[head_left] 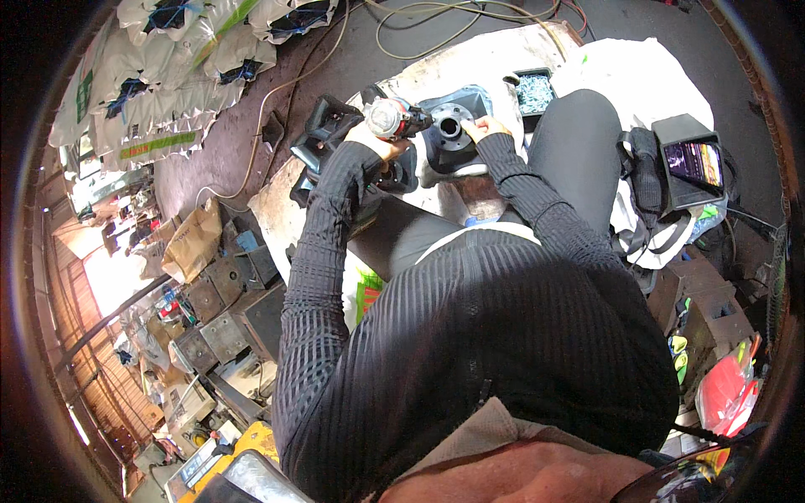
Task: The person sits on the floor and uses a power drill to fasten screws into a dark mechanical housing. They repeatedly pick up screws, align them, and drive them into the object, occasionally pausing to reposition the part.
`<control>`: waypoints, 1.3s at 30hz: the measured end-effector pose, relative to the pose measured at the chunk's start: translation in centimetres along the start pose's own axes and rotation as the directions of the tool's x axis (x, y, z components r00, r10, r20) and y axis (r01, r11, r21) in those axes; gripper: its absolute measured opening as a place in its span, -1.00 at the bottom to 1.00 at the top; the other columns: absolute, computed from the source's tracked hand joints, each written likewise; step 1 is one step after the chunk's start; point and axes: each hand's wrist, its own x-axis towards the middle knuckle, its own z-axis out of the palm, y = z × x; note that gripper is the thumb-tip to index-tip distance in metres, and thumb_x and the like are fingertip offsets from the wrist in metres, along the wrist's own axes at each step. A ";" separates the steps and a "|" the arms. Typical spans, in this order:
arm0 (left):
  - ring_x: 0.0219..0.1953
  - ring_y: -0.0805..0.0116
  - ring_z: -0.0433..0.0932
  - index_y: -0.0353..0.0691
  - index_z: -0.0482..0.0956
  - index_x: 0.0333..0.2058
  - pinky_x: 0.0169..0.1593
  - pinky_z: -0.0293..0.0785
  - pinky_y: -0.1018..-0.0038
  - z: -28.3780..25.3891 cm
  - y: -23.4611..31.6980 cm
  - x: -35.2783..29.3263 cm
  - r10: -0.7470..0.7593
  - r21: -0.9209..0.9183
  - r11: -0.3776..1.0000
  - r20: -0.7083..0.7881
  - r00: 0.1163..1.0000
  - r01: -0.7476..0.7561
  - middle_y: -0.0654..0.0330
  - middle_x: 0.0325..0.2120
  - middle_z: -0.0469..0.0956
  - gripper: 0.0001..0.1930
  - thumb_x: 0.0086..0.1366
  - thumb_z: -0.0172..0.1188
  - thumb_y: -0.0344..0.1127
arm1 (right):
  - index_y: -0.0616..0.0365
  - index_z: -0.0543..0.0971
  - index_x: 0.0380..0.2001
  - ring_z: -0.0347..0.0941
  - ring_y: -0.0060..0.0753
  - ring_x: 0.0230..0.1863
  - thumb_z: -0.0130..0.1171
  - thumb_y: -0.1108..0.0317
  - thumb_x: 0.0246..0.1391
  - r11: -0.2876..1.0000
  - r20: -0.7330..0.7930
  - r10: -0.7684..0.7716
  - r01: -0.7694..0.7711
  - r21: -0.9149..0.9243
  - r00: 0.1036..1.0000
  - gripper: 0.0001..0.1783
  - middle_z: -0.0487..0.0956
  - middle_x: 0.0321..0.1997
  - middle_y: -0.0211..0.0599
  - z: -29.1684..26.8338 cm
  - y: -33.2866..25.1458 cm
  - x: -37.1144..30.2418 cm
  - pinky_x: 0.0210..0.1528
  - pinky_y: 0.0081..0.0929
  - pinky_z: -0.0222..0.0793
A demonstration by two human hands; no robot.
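My left hand [381,144] is wrapped round a power driver [387,117] with a silver-grey and red body. The driver's black front end points right, toward a black moulded part [453,158]. A round flange [437,118] with a central hole tops this part, which rests on the pale covering in front of me. Beside the flange's right edge is my right hand [490,127], thumb and fingertips drawn together. Anything between those fingertips is too small to make out. More black moulded parts [312,149] lie left of my left hand, partly hidden by it.
A black tray [534,92] of small pale-blue pieces stands beyond my right hand. Filled plastic bags [159,92] are piled at the far left. Hoses [428,46] cross the floor. A phone [694,163] in a dark holder lies at the right, beside a black strap.
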 end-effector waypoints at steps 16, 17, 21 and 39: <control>-0.12 0.38 0.41 -0.17 0.32 -0.04 -0.03 0.32 0.50 1.7 -0.5 -0.1 -0.151 -0.258 0.954 0.038 0.988 0.156 0.20 -0.16 0.41 -0.39 -0.18 0.25 -0.41 | 0.17 0.49 -0.54 0.45 -0.42 -0.51 0.20 -0.05 -0.21 0.994 0.147 -0.009 0.024 -0.105 0.989 -0.56 0.52 -0.59 -0.27 -1.0 -0.6 -1.3 -0.41 -0.51 0.35; -0.12 0.37 0.42 -0.18 0.32 -0.04 -0.04 0.33 0.49 1.6 -0.2 -0.1 -0.191 -0.293 0.935 0.056 0.980 0.199 0.20 -0.17 0.42 -0.39 -0.18 0.26 -0.41 | 0.17 0.50 -0.54 0.46 -0.39 -0.49 0.19 -0.07 -0.21 0.997 0.161 0.003 0.010 -0.080 0.987 -0.54 0.53 -0.56 -0.23 -1.2 -0.7 -1.1 -0.39 -0.51 0.35; -0.11 0.37 0.41 -0.18 0.30 -0.02 -0.04 0.32 0.48 0.5 2.0 -0.7 -0.310 -0.297 0.901 0.067 0.948 0.316 0.21 -0.17 0.43 -0.35 -0.19 0.30 -0.40 | 0.16 0.53 -0.48 0.47 -0.36 -0.43 0.18 -0.08 -0.21 0.985 0.162 -0.020 0.047 -0.166 0.987 -0.53 0.54 -0.51 -0.22 -0.6 -0.1 0.0 -0.32 -0.45 0.36; 0.01 0.20 0.32 -0.15 0.25 0.01 0.10 0.21 0.38 5.7 7.1 -12.7 0.014 -0.108 0.994 -0.130 0.991 -0.028 0.10 -0.05 0.34 -0.32 -0.09 0.32 -0.12 | 0.08 0.07 0.15 0.44 -0.24 -0.12 -0.11 0.60 0.04 0.211 0.617 -0.029 -0.599 0.772 0.786 -0.42 0.36 0.00 0.07 -6.3 -5.7 -6.0 -0.15 -0.34 0.38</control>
